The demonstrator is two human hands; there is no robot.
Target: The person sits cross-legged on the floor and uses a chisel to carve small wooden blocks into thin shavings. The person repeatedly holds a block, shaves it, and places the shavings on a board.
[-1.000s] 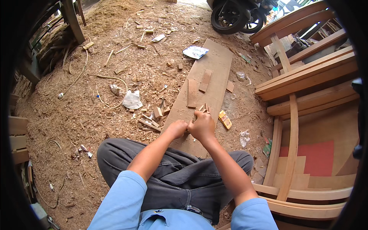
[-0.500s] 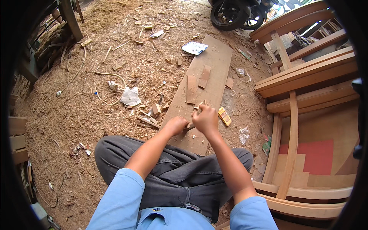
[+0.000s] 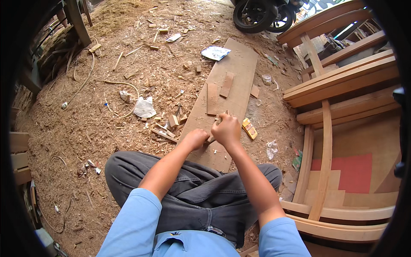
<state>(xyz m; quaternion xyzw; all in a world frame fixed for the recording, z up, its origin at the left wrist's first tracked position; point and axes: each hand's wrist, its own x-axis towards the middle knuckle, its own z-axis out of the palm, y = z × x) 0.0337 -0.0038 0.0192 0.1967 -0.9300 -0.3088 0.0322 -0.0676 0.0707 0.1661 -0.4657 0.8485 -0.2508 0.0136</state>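
Observation:
I sit cross-legged before a long brown board [image 3: 239,64] lying on the ground. Over its near end, my left hand [image 3: 197,139] is closed in a fist, and what it grips is hidden by the fingers. Just right of it and slightly farther off, my right hand [image 3: 227,129] is closed too. A small wood-coloured tip pokes out above its fingers, too little to name. Between the two fists a narrow dark edge [image 3: 209,140] shows. Beyond them, two flat wooden pieces, one longer [image 3: 212,98] and one shorter [image 3: 227,85], lie on the board.
A yellow packet [image 3: 249,129] lies right of the board. Wooden frames [image 3: 338,85] stand stacked along the right side. Wood shavings, offcuts [image 3: 173,121], a pale cable [image 3: 136,90] and a white scrap [image 3: 145,107] cover the ground at left. A motorcycle wheel [image 3: 253,16] stands at the back.
My right hand has turned slightly, and less of the piece above its fingers shows. My left hand stays nearly in place. The whole view has shifted a little.

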